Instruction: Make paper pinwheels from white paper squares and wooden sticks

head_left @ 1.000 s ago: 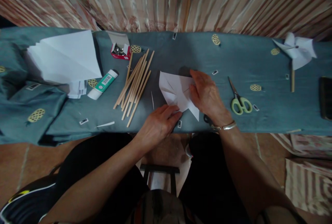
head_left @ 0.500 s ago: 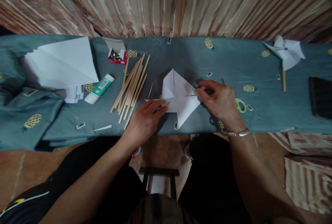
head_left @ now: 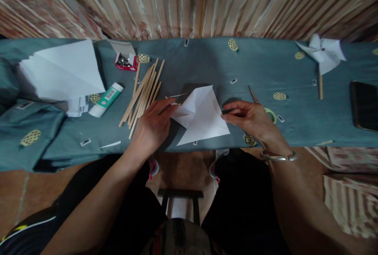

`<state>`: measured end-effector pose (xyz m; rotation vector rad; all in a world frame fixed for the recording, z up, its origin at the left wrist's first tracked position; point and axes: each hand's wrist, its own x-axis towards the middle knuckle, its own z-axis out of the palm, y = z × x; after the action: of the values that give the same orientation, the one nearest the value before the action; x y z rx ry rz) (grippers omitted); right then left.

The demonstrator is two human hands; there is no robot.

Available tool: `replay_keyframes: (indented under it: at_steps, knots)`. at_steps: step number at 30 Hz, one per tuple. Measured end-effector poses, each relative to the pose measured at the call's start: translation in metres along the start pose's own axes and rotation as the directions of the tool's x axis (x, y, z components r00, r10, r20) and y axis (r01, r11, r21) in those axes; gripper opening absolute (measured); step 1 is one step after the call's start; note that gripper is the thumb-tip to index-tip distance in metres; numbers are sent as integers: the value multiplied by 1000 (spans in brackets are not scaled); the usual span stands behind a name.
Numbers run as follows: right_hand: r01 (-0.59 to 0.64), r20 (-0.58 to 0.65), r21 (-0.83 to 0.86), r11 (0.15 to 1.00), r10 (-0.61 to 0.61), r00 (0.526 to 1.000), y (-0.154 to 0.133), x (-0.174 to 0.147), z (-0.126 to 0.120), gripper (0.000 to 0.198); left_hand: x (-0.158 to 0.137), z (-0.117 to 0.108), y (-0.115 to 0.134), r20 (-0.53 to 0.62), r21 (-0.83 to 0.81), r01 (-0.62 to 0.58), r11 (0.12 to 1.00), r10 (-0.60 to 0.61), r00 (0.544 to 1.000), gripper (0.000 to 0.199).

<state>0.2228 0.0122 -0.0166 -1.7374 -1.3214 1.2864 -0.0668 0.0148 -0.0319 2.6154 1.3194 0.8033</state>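
Observation:
A white sheet of paper (head_left: 203,119) with cuts and creases lies before me at the near edge of the table, tilted slightly and partly raised. My left hand (head_left: 155,123) pinches its left corner, thumb and forefinger together. At the right edge of the sheet, my right hand (head_left: 251,119) grips the border between thumb and fingertips. Partly hidden behind that hand is a pair of scissors (head_left: 271,115) with a light green handle. Just left of my left hand lies a bundle of wooden sticks (head_left: 144,91).
On the left are a stack of white paper (head_left: 65,68), a green-and-white glue stick (head_left: 106,99) and an open red box (head_left: 126,61) of small metal pins. At far right are a finished paper pinwheel (head_left: 325,52) on a stick and a dark phone (head_left: 364,105). A patterned teal cloth covers the table.
The sheet has been turned, so its corners point differently. My left hand has shifted left and up, and my right hand slightly down. The camera view has moved a little.

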Motion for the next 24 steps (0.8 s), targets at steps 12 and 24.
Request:
replay_keyframes:
  at_steps: [12,24]
  knots:
    - [133,-99,-110,985,-144,985,17,-18,-2,25,-2,9,62,197,-68,-167,984,178,964,16]
    - [179,-161,-92,980,-192,968,11,-12,3,19,-3,12,65,197,-20,-196,980,196,961,12]
